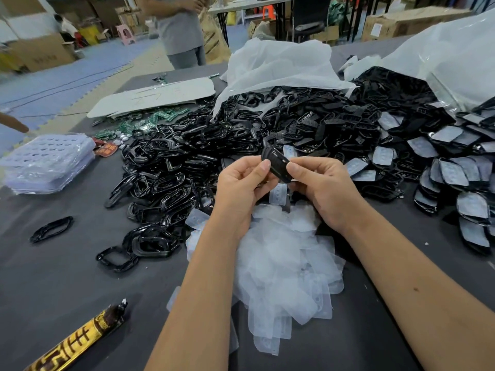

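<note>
L hand (241, 188) and R hand (320, 190) both pinch the shell (277, 163), thumbs at its 9 and 3. Best squeeze evenly along edges, no twisting; pads (281, 263) wait at 6.

The left hand (241, 188) and right hand (324, 188) hold a key-fob shell (276, 164) above a heap of film pieces (281, 263). Left of them lies a pile of frames (174, 170), with circuit boards (150, 121) behind it and stacked trays (45, 162) farther left. Film-covered shells (460, 183) lie to the right.

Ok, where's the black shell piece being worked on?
Centre of the head view: the black shell piece is pinched between left hand and right hand, above the clear film pile.
</note>
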Demonstrator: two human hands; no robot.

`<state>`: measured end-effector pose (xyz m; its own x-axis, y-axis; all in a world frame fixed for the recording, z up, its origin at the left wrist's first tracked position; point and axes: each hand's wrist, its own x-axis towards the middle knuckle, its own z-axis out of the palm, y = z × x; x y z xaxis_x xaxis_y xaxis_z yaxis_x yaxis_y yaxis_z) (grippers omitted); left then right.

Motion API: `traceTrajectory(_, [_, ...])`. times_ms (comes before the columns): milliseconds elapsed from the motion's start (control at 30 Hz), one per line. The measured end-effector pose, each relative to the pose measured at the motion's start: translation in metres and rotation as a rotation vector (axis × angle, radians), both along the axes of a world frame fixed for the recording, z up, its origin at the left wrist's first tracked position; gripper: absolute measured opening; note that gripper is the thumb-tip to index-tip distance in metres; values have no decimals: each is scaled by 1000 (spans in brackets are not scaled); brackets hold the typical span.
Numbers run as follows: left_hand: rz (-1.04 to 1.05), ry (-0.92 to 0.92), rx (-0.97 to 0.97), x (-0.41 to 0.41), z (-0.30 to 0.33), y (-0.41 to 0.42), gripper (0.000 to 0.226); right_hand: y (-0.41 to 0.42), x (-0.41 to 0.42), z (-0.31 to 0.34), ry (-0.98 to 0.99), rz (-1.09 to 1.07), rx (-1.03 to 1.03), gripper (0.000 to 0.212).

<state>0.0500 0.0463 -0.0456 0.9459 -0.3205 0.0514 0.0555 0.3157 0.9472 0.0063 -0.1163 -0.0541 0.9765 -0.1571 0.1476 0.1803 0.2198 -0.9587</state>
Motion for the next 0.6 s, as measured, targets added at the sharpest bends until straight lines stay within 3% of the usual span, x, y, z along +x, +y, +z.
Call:
traceTrajectory(100, [-12, 6, 13, 0, -2, -1, 16, -3, -1, -1, -1, 54, 50, 30])
traceTrajectory(467, [-83, 82, -21, 3, -1, 2, 18, -4, -2, -2, -10, 101, 233, 28])
traceTrajectory(600, [-45, 57, 66, 4, -3, 4, 16, -1, -2, -2, 36, 81, 148, 36])
